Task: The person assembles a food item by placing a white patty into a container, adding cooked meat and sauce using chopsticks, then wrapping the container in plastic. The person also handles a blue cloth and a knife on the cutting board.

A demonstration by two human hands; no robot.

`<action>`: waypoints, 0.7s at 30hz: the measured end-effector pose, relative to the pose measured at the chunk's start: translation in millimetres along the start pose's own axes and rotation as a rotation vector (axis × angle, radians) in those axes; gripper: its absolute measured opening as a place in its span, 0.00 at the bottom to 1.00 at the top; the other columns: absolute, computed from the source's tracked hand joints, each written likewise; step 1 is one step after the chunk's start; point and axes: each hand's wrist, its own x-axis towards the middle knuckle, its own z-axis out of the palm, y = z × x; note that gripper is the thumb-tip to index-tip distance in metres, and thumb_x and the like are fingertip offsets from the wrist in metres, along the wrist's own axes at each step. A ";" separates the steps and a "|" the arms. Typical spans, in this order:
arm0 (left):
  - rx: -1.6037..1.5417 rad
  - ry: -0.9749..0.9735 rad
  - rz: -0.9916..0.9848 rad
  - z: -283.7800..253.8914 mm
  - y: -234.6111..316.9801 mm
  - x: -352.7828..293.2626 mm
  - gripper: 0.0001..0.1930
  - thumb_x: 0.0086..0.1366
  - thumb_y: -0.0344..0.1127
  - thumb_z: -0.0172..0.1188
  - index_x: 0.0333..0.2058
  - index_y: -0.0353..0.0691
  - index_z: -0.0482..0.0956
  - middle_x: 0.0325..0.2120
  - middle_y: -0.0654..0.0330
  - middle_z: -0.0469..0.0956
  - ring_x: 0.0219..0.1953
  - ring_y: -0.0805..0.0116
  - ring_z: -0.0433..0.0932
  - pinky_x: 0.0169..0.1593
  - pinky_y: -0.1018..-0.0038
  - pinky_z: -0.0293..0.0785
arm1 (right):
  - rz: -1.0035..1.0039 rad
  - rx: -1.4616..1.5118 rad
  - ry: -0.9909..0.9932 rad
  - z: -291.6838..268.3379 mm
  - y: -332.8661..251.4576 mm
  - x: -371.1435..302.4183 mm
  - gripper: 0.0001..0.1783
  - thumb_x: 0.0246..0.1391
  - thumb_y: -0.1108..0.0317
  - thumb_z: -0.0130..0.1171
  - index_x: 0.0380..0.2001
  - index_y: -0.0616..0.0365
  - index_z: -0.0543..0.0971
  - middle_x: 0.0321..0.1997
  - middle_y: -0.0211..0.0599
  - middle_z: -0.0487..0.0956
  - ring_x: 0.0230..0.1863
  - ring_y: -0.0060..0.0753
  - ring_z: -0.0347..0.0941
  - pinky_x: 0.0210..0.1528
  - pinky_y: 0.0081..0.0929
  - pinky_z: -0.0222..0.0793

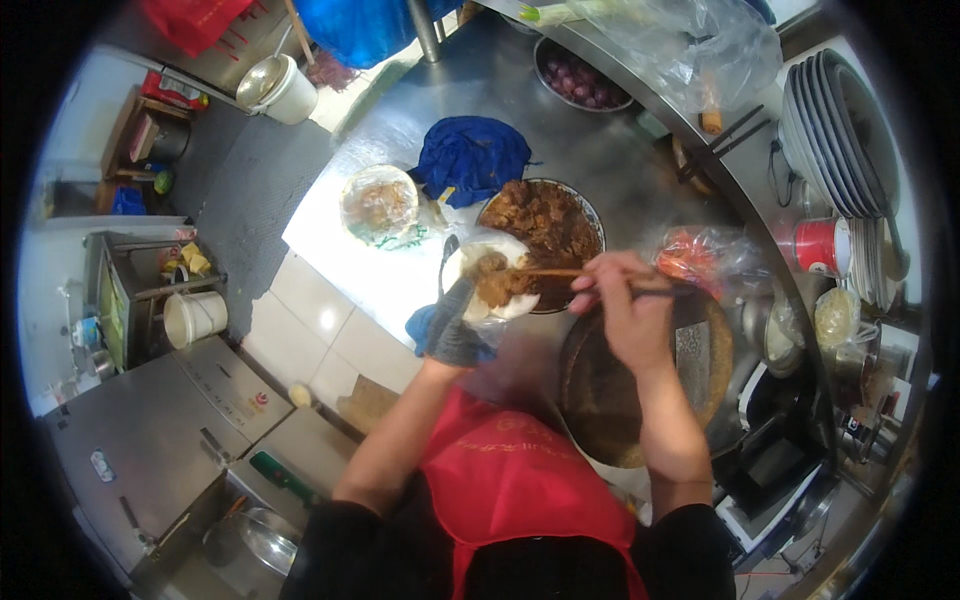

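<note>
The gloved left hand (pixel 452 325) is partly hidden by the white item (pixel 519 302), the chopsticks (pixel 552 272) by the right hand (pixel 630 308), the round board (pixel 595 390) by the right forearm (pixel 672 430). The blue sheeting (pixel 350 30) is cut off above.

Red on apron (pixel 525 475), lower centre; dark grey on glove (pixel 452 325), brown on meat (pixel 550 220), at centre; blue on cloth (pixel 475 155), upper centre; white on bucket (pixel 287 95), upper left.

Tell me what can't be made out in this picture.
In the head view:
White item in left hand: bowl or bag, too blurred.
Chopsticks: middle, covered by right hand.
Board: part, under right forearm.
Wrapped bowl: contents, blurred by plastic.
Top-left red thing: cut off by edge.
</note>
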 end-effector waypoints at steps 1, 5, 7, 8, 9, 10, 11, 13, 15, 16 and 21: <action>0.062 -0.051 0.077 4.4 1.1 -1.5 0.33 0.76 0.50 0.51 0.75 0.58 0.51 0.66 0.53 0.67 0.64 0.50 0.72 0.60 0.53 0.77 | -0.053 -0.096 -0.083 9.1 -6.8 -3.3 0.09 0.70 0.71 0.52 0.41 0.67 0.78 0.32 0.45 0.84 0.26 0.31 0.82 0.30 0.25 0.78; -0.342 -0.083 -0.106 8.6 13.6 -1.5 0.32 0.78 0.57 0.42 0.73 0.49 0.56 0.66 0.51 0.68 0.65 0.52 0.70 0.64 0.56 0.72 | -0.139 -0.230 -0.149 23.0 -36.0 -10.5 0.07 0.68 0.75 0.54 0.41 0.68 0.79 0.31 0.43 0.85 0.27 0.29 0.83 0.30 0.23 0.78; -0.367 -0.048 -0.141 8.3 17.7 0.7 0.33 0.78 0.60 0.39 0.71 0.44 0.59 0.64 0.51 0.69 0.64 0.53 0.72 0.63 0.56 0.73 | -0.135 -0.220 -0.108 19.8 -47.1 -13.3 0.07 0.68 0.75 0.53 0.40 0.68 0.79 0.32 0.42 0.84 0.28 0.28 0.83 0.31 0.23 0.78; -0.225 -0.095 -0.105 9.0 19.1 4.9 0.33 0.78 0.60 0.39 0.70 0.43 0.61 0.64 0.51 0.70 0.63 0.53 0.72 0.64 0.56 0.73 | -0.169 -0.212 -0.089 18.3 -50.1 -13.4 0.06 0.68 0.76 0.54 0.40 0.68 0.79 0.32 0.42 0.84 0.28 0.28 0.83 0.31 0.23 0.78; -0.087 -0.151 -0.075 10.3 20.3 9.6 0.33 0.78 0.61 0.40 0.69 0.43 0.62 0.63 0.51 0.70 0.63 0.53 0.73 0.64 0.55 0.73 | -0.272 -0.162 -0.068 18.8 -50.3 -12.3 0.06 0.68 0.76 0.54 0.40 0.68 0.79 0.32 0.42 0.83 0.28 0.27 0.83 0.31 0.23 0.78; 0.028 -0.147 -0.078 11.7 21.0 11.0 0.32 0.78 0.60 0.40 0.68 0.42 0.63 0.63 0.51 0.71 0.62 0.52 0.74 0.64 0.55 0.74 | -0.284 -0.167 -0.081 19.3 -50.0 -12.4 0.07 0.68 0.76 0.52 0.39 0.68 0.78 0.32 0.41 0.82 0.28 0.27 0.83 0.31 0.23 0.78; -0.006 -0.188 -0.084 13.5 21.5 13.1 0.32 0.78 0.60 0.40 0.67 0.41 0.64 0.62 0.51 0.72 0.62 0.52 0.74 0.64 0.54 0.74 | -0.225 -0.251 -0.132 20.7 -48.7 -12.8 0.07 0.69 0.76 0.52 0.39 0.68 0.78 0.31 0.41 0.82 0.28 0.28 0.82 0.31 0.23 0.78; -0.028 -0.166 -0.110 16.1 21.7 13.9 0.31 0.78 0.58 0.41 0.65 0.39 0.66 0.61 0.50 0.73 0.61 0.52 0.75 0.63 0.54 0.75 | -0.202 -0.363 -0.223 24.0 -45.9 -14.6 0.07 0.69 0.76 0.51 0.38 0.67 0.77 0.31 0.42 0.82 0.27 0.28 0.82 0.31 0.24 0.78; 0.046 -0.159 -0.085 15.4 20.3 11.4 0.30 0.78 0.57 0.42 0.64 0.37 0.68 0.60 0.50 0.74 0.61 0.52 0.75 0.63 0.55 0.75 | -0.256 -0.296 -0.161 21.6 -45.4 -16.4 0.07 0.69 0.74 0.50 0.37 0.65 0.77 0.30 0.42 0.81 0.25 0.31 0.81 0.30 0.25 0.78; 0.026 -0.155 -0.114 12.6 20.1 10.0 0.30 0.78 0.57 0.42 0.64 0.37 0.68 0.61 0.50 0.73 0.61 0.53 0.75 0.63 0.56 0.75 | -0.195 -0.220 -0.072 15.8 -48.9 -21.6 0.07 0.68 0.74 0.52 0.36 0.64 0.78 0.30 0.42 0.82 0.25 0.31 0.81 0.29 0.25 0.77; -0.226 -0.023 -0.201 -18.8 12.6 9.4 0.28 0.78 0.49 0.48 0.66 0.36 0.65 0.61 0.48 0.73 0.60 0.53 0.76 0.62 0.55 0.76 | -0.085 -0.108 0.443 -40.7 -38.2 -9.6 0.11 0.71 0.68 0.52 0.39 0.67 0.77 0.28 0.42 0.81 0.22 0.28 0.79 0.26 0.24 0.76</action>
